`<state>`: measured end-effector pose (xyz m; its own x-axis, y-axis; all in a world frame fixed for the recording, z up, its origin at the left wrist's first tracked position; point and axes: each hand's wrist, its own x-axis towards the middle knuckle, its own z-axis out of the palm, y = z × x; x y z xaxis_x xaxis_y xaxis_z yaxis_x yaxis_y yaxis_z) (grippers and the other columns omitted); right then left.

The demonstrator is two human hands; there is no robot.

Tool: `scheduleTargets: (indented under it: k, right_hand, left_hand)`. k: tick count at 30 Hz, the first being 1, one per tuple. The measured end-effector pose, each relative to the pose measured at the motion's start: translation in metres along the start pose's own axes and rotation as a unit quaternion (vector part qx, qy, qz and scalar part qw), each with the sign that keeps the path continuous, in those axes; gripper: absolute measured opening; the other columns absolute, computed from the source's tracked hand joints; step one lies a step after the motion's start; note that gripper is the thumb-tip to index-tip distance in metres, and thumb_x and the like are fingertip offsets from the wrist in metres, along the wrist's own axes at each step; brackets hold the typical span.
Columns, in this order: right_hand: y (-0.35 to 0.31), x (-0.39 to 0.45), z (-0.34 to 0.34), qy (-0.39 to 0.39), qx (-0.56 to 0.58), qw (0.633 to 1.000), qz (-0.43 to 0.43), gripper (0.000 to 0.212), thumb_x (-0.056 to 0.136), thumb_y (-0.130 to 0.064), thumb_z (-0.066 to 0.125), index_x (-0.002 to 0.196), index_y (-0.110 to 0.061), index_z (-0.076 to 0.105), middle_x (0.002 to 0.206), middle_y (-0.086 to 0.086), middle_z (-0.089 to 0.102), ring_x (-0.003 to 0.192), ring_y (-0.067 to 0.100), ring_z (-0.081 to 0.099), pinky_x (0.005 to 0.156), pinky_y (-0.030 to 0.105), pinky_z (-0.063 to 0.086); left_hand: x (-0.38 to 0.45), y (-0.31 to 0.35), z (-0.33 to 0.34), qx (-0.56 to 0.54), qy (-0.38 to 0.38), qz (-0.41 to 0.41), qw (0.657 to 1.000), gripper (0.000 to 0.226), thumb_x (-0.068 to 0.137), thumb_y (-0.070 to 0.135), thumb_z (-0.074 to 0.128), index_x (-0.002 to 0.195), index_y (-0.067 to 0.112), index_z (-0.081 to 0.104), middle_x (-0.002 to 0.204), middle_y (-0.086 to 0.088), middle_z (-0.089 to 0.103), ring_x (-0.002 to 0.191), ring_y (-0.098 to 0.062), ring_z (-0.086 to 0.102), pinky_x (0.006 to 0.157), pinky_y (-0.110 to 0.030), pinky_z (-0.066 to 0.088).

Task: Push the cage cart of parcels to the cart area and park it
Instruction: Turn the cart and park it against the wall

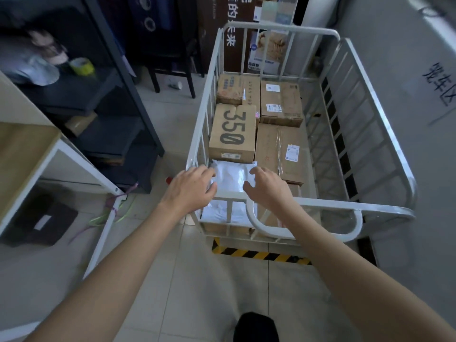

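The white metal cage cart (pixel 357 206) stands straight ahead, its right side close to the grey wall. Inside lie several cardboard parcels, among them a box printed "350" (pixel 232 134), and a white plastic mailer (pixel 232 178) at the near end. My left hand (pixel 190 191) hovers over the cart's near left corner with its fingers spread and relaxed. Just right of it, my right hand (pixel 265 188) is above the near rail, fingers loosely curved and holding nothing. Both hands partly cover the mailer.
Yellow-black hazard tape (pixel 259 255) marks the floor under the cart's near end. A paper sign (pixel 439 87) hangs on the wall at the right. At the left are a dark shelving unit (pixel 118 95) and a wooden table (pixel 24 149); a dark chair (pixel 172 70) stands beyond.
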<state>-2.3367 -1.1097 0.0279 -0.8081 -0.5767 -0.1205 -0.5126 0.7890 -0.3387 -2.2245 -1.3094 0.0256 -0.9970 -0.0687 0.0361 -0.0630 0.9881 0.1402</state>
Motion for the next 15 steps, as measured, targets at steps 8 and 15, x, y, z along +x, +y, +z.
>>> scheduleTargets:
  k: [8,15]
  right_hand:
    - [-0.069,0.109,-0.011,0.017,0.018,1.0,0.004,0.038,0.092,-0.037,0.053,0.121,-0.012,0.053,0.107,0.005,0.061,0.095,0.031,0.061,0.066,0.035,0.044]
    - [-0.131,0.21,-0.015,0.02,0.061,0.997,0.048,0.037,0.091,-0.038,0.05,0.117,-0.011,0.054,0.114,0.009,0.061,0.1,0.033,0.059,0.081,0.043,0.053]
  left_hand:
    - [0.065,-0.122,-0.061,0.089,0.012,0.014,0.996,0.033,0.098,0.043,0.036,0.11,0.018,0.056,0.101,-0.001,0.061,0.092,-0.024,0.059,0.078,-0.041,0.049]
    - [0.14,-0.196,-0.084,0.084,0.017,0.074,0.994,0.036,0.101,0.043,0.039,0.115,0.015,0.058,0.104,-0.003,0.063,0.092,-0.023,0.061,0.077,-0.038,0.047]
